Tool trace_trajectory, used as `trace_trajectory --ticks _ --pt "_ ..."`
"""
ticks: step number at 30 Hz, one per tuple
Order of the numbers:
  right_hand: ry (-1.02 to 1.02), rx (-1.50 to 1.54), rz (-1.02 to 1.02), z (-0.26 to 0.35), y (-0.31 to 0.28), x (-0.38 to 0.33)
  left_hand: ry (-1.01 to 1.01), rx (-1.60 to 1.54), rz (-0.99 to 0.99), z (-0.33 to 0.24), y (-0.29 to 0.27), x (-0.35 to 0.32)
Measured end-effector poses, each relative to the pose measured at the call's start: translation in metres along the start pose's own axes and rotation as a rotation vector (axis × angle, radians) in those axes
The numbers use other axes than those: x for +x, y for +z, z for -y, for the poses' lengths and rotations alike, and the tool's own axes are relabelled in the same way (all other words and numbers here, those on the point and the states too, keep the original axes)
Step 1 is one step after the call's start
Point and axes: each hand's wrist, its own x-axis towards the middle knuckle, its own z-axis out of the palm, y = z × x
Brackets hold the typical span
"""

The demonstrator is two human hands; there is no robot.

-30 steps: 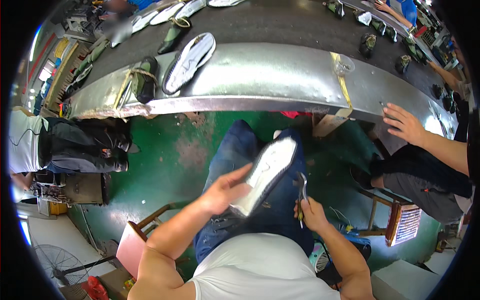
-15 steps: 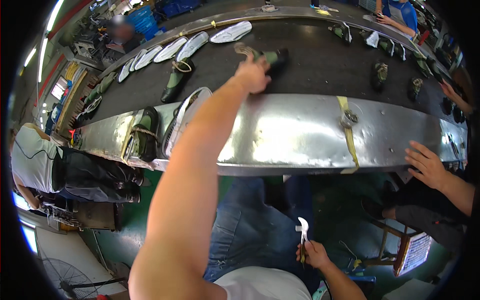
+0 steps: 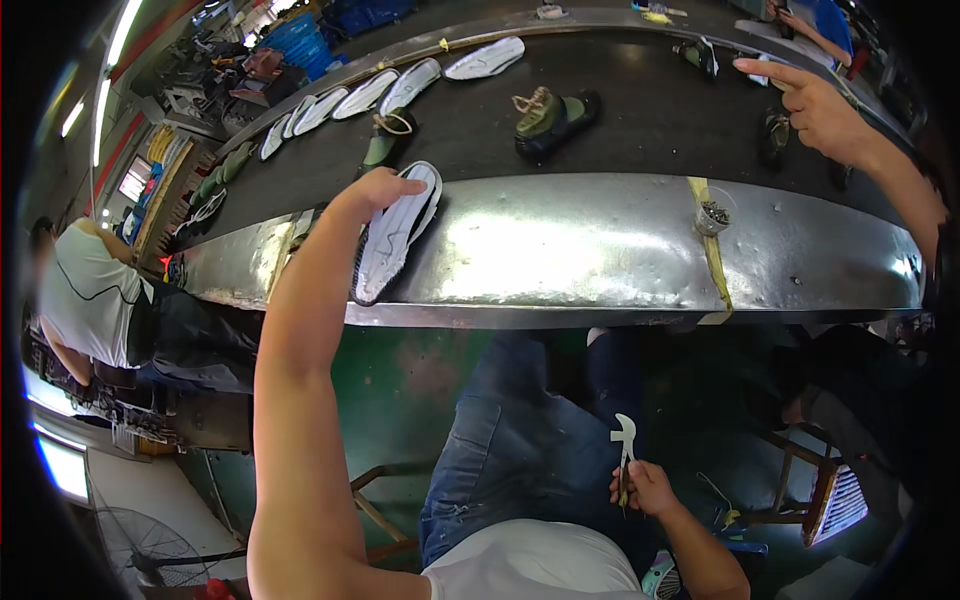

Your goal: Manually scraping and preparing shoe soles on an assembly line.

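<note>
Right hand [image 3: 648, 487] low by the lap, fingers clenched around a small metal tool [image 3: 624, 445], left hand [image 3: 382, 190] stretched out, fingers grasping a white shoe sole [image 3: 396, 233] on the steel ledge [image 3: 560, 250], small cup [image 3: 713, 214] of tiny metal bits taped there, olive shoe [image 3: 552, 118] on the dark belt [image 3: 640, 110] beyond

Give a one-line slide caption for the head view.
Left hand on a white sole at the metal conveyor edge; right hand holds a tool over the lap.
</note>
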Motion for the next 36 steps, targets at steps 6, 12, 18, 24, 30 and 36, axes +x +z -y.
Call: trace_trajectory --ticks 6,12,18,24,30,36 --pt "-0.154 -0.068 -0.082 -0.016 0.013 -0.016 0.238 -0.965 0.223 -0.027 0.04 -0.14" --pt "-0.427 -0.173 -0.161 0.026 0.032 -0.024 0.324 -1.331 0.469 -0.01 0.207 -0.289" --pt "-0.279 -0.14 -0.251 0.097 0.058 -0.017 0.861 -0.445 0.049 -0.02 0.337 -0.414" --pt "-0.418 -0.477 0.084 0.103 0.061 -0.048 0.161 -1.12 0.287 0.037 0.341 -0.392" --pt "-0.572 -0.626 0.017 0.101 0.084 -0.068 0.124 -0.883 0.576 0.017 0.316 -0.384" --pt "-0.524 -0.762 0.005 0.114 0.113 -0.083 0.39 -0.332 0.378 0.0 0.277 -0.376"
